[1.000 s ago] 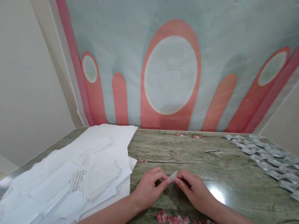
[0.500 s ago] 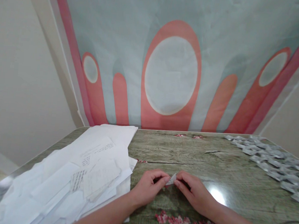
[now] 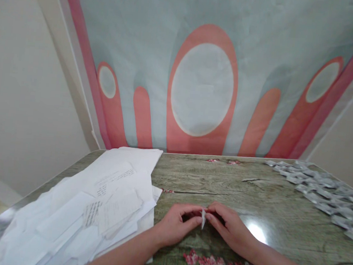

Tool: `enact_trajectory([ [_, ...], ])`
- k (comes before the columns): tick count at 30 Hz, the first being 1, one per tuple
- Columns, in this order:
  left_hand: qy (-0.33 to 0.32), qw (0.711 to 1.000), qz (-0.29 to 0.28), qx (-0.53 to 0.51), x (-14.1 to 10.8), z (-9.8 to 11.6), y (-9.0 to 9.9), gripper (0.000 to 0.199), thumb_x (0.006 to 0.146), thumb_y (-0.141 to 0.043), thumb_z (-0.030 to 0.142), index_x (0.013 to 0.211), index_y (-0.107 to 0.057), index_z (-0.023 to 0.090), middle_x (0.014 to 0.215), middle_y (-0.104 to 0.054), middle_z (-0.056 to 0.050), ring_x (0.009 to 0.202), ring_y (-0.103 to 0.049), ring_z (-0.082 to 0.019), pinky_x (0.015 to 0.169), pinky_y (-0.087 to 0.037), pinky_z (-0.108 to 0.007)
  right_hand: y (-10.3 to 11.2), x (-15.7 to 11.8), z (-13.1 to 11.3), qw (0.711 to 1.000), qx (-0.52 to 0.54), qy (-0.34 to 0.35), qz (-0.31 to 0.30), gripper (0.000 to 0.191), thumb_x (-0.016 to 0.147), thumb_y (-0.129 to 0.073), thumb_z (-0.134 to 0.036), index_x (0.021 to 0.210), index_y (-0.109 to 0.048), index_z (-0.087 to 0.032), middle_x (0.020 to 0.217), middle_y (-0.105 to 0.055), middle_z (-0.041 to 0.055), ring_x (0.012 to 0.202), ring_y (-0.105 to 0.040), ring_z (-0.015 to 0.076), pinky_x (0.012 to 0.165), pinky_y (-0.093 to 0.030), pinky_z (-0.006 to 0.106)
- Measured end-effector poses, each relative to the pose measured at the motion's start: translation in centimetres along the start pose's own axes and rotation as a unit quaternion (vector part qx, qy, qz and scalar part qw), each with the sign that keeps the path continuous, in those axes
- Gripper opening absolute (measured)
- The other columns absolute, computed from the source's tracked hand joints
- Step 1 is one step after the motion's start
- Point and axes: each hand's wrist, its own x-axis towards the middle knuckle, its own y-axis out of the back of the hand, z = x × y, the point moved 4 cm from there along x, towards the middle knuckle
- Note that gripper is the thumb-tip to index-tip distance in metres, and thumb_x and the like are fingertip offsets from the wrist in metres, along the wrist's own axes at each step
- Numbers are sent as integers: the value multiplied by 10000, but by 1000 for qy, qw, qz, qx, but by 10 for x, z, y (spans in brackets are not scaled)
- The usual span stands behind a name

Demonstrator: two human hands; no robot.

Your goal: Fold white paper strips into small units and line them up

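Between my two hands, low over the table, is a small folded piece of paper (image 3: 203,219), pale and seen almost edge-on. My left hand (image 3: 179,222) pinches it from the left, thumb and fingertips closed on it. From the other side my right hand (image 3: 230,226) grips it with thumb and forefinger. The fingertips of both hands nearly meet and hide part of the paper. To the left lies a heap of loose white paper sheets (image 3: 59,217), some with printed lines. At the far right, several small folded paper pieces (image 3: 321,184) form overlapping rows.
The wood-patterned table (image 3: 203,176) has pink printed flowers and a bright glare spot to the right of my right hand. Behind its far edge stands a wall panel (image 3: 156,22) with red and orange rounded shapes. White walls flank both sides.
The folded paper has turned from slanting to nearly upright and edge-on. My left hand has shifted slightly right and its fingers have moved on the paper; my right hand is almost still.
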Motion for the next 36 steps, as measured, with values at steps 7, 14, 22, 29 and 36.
enact_trajectory([
  [7,-4,999,30,14,1,-5,1,230,814,-551,239,1008,-646,160,862,-664,-35,784,-579,-160,751,-444,-250,2,-3,-3,998,-48,-2,35,105,874,-468,-281,866,-538,-204,788,-566,13,709,-539,155,662,-425,280],
  [14,-7,997,52,54,1,-3,2,231,803,-566,235,1011,-647,178,848,-651,-29,756,-566,-150,708,-438,-234,0,-3,-5,997,-68,19,35,114,845,-495,-256,940,-536,-209,849,-591,29,718,-562,161,670,-443,289],
  [22,-16,997,47,60,1,-3,2,219,819,-554,244,1007,-643,174,862,-649,-28,767,-562,-148,716,-431,-229,1,-3,-4,997,-66,20,44,121,840,-502,-270,934,-552,-211,822,-598,27,697,-561,157,659,-447,283],
  [29,-27,996,41,78,1,-2,2,226,824,-543,218,1027,-635,184,894,-647,-30,804,-567,-155,736,-429,-237,3,-4,-9,997,-61,28,46,154,851,-495,-309,937,-559,-199,817,-602,37,699,-562,159,660,-445,283],
  [36,-25,994,45,99,1,-1,1,224,822,-546,236,1017,-641,181,851,-651,-29,761,-569,-150,710,-436,-232,1,-3,-4,996,-73,18,47,128,859,-477,-289,899,-564,-204,813,-606,37,696,-561,160,657,-445,284],
])
